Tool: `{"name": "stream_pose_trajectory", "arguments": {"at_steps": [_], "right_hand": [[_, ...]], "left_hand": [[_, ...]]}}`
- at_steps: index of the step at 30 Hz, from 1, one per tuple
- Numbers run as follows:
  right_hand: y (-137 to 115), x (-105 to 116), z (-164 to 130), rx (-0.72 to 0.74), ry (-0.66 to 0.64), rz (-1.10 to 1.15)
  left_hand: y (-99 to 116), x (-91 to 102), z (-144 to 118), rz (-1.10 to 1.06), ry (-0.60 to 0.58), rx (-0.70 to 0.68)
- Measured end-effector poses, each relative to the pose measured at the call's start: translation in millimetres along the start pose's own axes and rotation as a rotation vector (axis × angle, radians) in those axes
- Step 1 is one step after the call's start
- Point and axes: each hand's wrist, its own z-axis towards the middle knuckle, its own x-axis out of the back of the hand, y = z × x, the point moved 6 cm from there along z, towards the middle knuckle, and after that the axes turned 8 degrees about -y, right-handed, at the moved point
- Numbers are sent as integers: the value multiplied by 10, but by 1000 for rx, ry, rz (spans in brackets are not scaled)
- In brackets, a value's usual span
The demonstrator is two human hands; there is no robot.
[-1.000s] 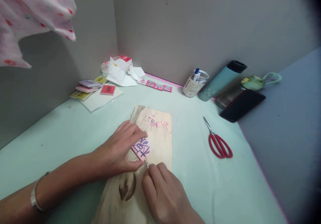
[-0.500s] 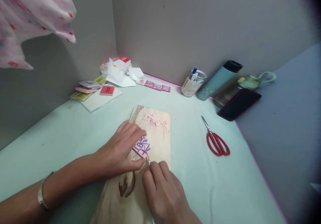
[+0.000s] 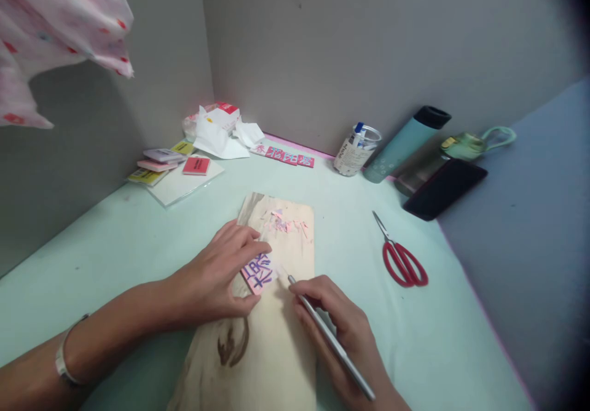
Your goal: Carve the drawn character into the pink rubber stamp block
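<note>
A pink carving block [image 3: 258, 274] with purple character strokes on its face lies on a wooden board [image 3: 276, 349]. My left hand [image 3: 225, 270] grips the block by its edges, thumb at the near side and fingers at the far side. In my right hand [image 3: 338, 331] is a silver carving knife [image 3: 329, 337], held like a pen. Its blurred tip points at the block's right side; whether it touches, I cannot tell. Pink shavings [image 3: 282, 222] are scattered on the board's far end.
Red-handled scissors [image 3: 399, 254] lie to the right. Behind stand a pen-filled can [image 3: 354, 152], a teal bottle [image 3: 405, 144], a green-lidded bottle [image 3: 461, 147] and a leaning phone [image 3: 445, 190]. Finished-looking character blocks [image 3: 290, 156], tissues [image 3: 221, 137] and small packets [image 3: 196, 165] sit at the back.
My right hand has moved right and turned, bringing the knife's shaft into view, away from the block's near corner. The left hand has kept hold, turning the block slightly.
</note>
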Motion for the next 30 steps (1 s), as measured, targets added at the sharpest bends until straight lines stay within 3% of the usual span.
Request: {"name": "stream_pose_trajectory", "arguments": {"at_steps": [4,9,12,16,19,21,26,30], "right_hand": [[-93,16,3,29,-251,114],[-150,118,-110,-6,-366,-13],[-91,148,-154,-43,-344,79],[131,137,-119,-195,-205,527],[231,143,-63,-185,-80,759],[250,134,-56,-181,-73,805],[199,60,-107,-231,-197,841],[285,42,-105,-389,-114,758]], "left_hand": [[-46,16,-10,-31,-53,-37],[-182,41,-44,-126,-129,-50],[-212,46,-53,-143,-129,-33],[-163,18,-41,-77,-114,-2],[-114,3,-37,-36,-108,6],[-94,-1,-39,-32,-113,2],[-91,-4,-46,-21,-108,4],[-79,-19,-42,16,-94,-1]]}}
